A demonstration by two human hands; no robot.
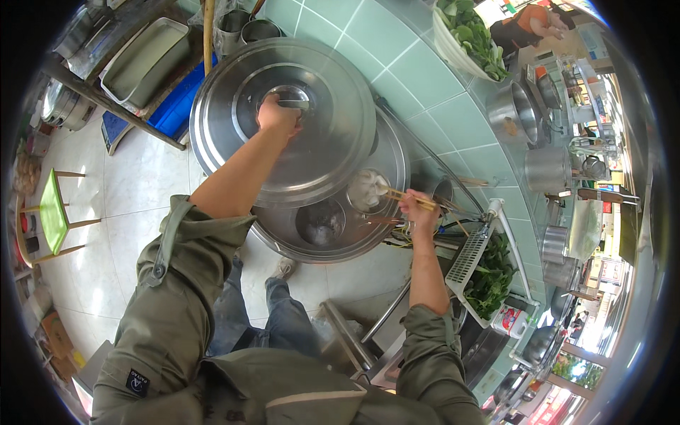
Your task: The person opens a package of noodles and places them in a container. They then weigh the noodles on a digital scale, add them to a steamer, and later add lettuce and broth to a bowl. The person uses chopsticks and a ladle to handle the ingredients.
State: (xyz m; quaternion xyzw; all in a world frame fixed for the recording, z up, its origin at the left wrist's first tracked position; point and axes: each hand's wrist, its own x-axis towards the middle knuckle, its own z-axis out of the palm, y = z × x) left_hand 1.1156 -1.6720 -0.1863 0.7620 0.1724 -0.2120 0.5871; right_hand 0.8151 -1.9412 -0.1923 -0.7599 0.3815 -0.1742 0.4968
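My left hand (pixel 279 117) grips the handle of a large round stainless-steel lid (pixel 332 138). The lid covers most of a round steel cooker (pixel 390 149) and is shifted towards the upper left. Two round openings show at its near side. One opening (pixel 320 223) looks dark, with a pale patch inside that I cannot make out. The other holds soft white food (pixel 366 189), of a kind I cannot tell. In my right hand (pixel 421 211) are wooden chopsticks (pixel 396 194), their tips at the white food.
Green tiles (pixel 425 95) line the wall behind the cooker. At right, a white rack (pixel 470 260) carries leafy greens (pixel 491 279). Above the wall stands a bowl of greens (pixel 467 37); another person (pixel 526 26) is beyond. A green-seated chair (pixel 53 212) stands at left, near a deep metal tray (pixel 146 64).
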